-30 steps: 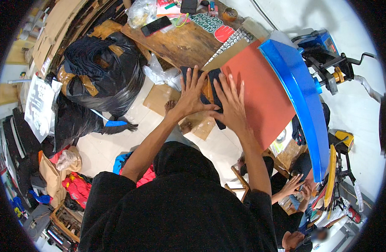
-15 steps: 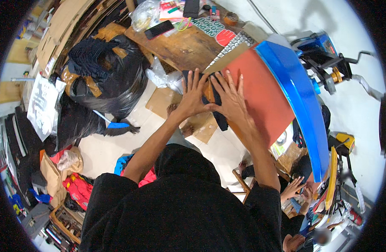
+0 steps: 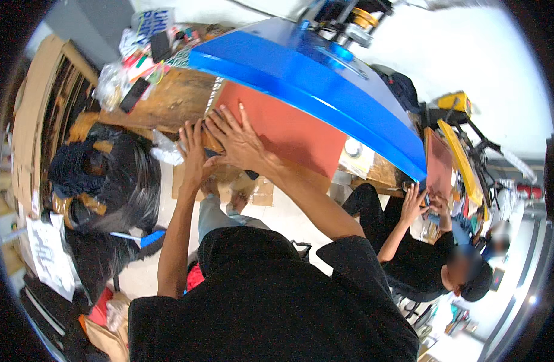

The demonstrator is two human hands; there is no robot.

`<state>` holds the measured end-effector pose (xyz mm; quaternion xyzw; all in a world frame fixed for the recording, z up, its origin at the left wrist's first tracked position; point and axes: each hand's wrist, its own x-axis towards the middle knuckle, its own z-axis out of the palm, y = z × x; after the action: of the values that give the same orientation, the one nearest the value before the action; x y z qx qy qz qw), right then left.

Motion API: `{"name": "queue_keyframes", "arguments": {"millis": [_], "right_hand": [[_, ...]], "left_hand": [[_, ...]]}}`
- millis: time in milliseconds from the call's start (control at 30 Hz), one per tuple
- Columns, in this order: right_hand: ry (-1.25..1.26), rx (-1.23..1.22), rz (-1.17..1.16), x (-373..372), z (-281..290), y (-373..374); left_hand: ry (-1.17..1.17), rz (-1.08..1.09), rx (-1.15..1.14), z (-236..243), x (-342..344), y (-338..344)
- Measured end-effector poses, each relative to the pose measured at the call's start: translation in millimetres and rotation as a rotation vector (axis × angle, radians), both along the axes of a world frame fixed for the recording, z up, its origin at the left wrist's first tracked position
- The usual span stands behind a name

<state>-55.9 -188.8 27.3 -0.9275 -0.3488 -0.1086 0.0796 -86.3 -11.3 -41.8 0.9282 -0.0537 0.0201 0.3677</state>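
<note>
Both my hands rest palm down with fingers spread and extended on a dark piece with an orange-brown patch, at the left edge of a red pad. My left hand is on the left, its thumb beneath my right hand, whose fingers reach onto the pad's corner. Much of the dark piece is hidden under them. A wide blue press plate hangs just beyond the pad.
A wooden table carries phones and clutter. Black bags and a broom lie left, cardboard behind. At right a co-worker has both hands at a second press with a yellow plate.
The view has turned rightward, so the table and blue plate appear further left and more of the co-worker shows. My hands remain spread on the dark piece, the right now overlapping the left's thumb.
</note>
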Motion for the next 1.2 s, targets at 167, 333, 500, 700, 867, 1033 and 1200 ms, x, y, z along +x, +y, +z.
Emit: {"name": "queue_keyframes", "arguments": {"millis": [167,333,500,700,867,1033,1200], "right_hand": [[0.165,0.194,-0.148,-47.8,8.0,-32.3],[0.246,0.82,-0.699,-102.2,19.8,-164.6],[-0.22,0.438,-1.251,-124.5,-56.1,-341.0],[-0.196,0.237,-1.081,-81.9,-85.4,-393.1],[0.016,0.162,-1.264,-75.9,-85.1,-408.1],[0.097,0.179,-1.347,-70.4,-86.8,-412.2],[0.11,0.331,-1.446,-74.9,-81.0,-423.3]], "left_hand": [[0.011,0.01,0.109,15.9,-0.2,-9.3],[0.002,-0.006,0.077,24.7,-2.0,-7.0],[-0.016,-0.044,0.053,17.2,1.7,-11.6],[0.039,-0.024,0.074,15.6,1.2,-3.5],[0.008,-0.033,0.107,14.9,1.8,-5.2],[0.006,-0.036,0.118,12.4,1.7,-3.2],[0.031,-0.039,0.095,18.2,1.0,-5.9]]}}
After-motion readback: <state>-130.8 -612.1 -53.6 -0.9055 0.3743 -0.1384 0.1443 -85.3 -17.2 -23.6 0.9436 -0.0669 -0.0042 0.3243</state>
